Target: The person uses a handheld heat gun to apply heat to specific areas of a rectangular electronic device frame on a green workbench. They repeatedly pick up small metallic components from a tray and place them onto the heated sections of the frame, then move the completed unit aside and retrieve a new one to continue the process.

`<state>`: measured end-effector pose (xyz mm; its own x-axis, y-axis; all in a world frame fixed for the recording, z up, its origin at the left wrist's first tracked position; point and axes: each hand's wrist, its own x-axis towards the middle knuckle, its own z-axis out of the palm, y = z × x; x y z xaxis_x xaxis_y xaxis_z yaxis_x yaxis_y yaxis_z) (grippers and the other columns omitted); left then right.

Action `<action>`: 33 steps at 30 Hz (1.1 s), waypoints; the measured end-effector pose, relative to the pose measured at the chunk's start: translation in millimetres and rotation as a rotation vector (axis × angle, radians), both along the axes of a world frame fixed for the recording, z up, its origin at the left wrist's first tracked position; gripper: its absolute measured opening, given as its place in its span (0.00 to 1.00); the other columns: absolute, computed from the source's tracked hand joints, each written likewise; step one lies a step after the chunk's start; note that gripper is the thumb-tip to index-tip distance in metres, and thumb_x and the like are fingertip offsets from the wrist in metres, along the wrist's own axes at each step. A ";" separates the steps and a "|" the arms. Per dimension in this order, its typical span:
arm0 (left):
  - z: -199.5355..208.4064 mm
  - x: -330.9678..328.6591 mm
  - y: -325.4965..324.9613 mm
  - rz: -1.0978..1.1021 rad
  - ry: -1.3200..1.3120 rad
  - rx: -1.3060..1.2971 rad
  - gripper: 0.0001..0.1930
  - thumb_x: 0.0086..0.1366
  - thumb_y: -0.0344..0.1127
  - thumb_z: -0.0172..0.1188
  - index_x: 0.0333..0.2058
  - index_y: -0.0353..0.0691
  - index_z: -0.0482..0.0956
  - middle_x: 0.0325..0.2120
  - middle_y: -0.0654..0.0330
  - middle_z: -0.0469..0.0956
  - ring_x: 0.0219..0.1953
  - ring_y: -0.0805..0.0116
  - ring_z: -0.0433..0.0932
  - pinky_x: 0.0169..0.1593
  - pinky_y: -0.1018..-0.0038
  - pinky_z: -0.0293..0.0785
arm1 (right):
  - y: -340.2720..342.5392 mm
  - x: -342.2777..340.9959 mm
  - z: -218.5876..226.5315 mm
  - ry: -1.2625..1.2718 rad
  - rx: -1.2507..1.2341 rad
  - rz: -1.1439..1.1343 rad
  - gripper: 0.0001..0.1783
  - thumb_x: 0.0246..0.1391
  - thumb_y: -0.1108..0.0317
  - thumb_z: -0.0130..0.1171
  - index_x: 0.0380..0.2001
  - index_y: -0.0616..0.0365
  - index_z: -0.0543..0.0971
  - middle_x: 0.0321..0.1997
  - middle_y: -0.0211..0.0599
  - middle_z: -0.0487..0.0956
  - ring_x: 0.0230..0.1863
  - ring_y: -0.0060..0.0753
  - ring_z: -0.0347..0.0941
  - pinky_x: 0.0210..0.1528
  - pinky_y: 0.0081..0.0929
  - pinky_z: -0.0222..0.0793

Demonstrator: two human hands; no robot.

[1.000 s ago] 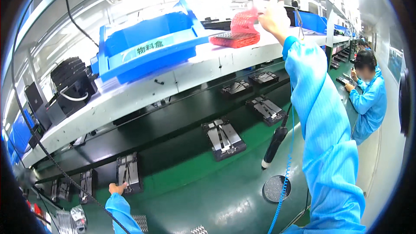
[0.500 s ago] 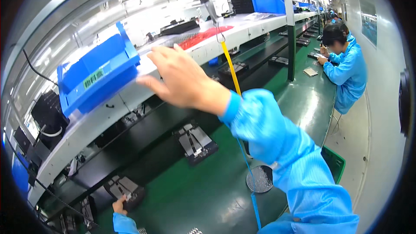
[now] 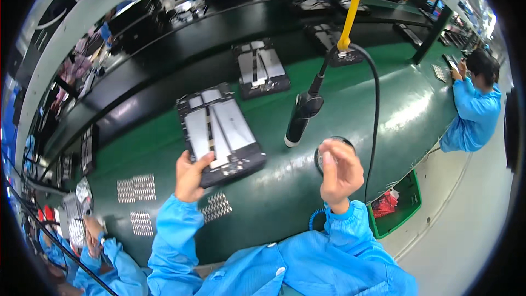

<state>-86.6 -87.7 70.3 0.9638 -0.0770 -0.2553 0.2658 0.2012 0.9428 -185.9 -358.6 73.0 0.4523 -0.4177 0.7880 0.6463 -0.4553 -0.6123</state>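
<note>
My left hand (image 3: 192,175) grips the near left corner of an opened tablet (image 3: 219,134), thumb on top. The tablet is a black casing with grey battery packs and a dark ribbon cable between them, tilted over the green bench. My right hand (image 3: 342,172) is raised to the right, fingers curled toward the thumb; whatever they pinch, if anything, cannot be made out. It partly covers a round dish (image 3: 319,159). Between hand and tablet hangs a black electric screwdriver (image 3: 301,118) on a yellow strap (image 3: 353,8).
More opened tablets (image 3: 260,68) lie along the bench (image 3: 296,186). Rows of small metal parts (image 3: 137,188) sit at left, others (image 3: 216,207) by my left sleeve. A green bin (image 3: 413,200) holds red scraps. Co-workers sit left, right (image 3: 474,98) and across.
My view has swung downward. My right hand has come down from beside the blue bin on the shelf, and its fingers have curled. My left hand now has a tablet tilted in its grip.
</note>
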 end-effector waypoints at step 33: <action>-54.7 -75.9 62.1 -0.201 -0.361 1.039 0.17 0.40 0.25 0.71 0.32 0.33 0.78 0.28 0.59 0.76 0.20 0.76 0.68 0.25 0.77 0.66 | -199.6 -97.9 114.3 0.186 0.083 0.162 0.26 0.58 0.65 0.48 0.55 0.69 0.60 0.23 0.28 0.61 0.22 0.22 0.59 0.31 0.26 0.57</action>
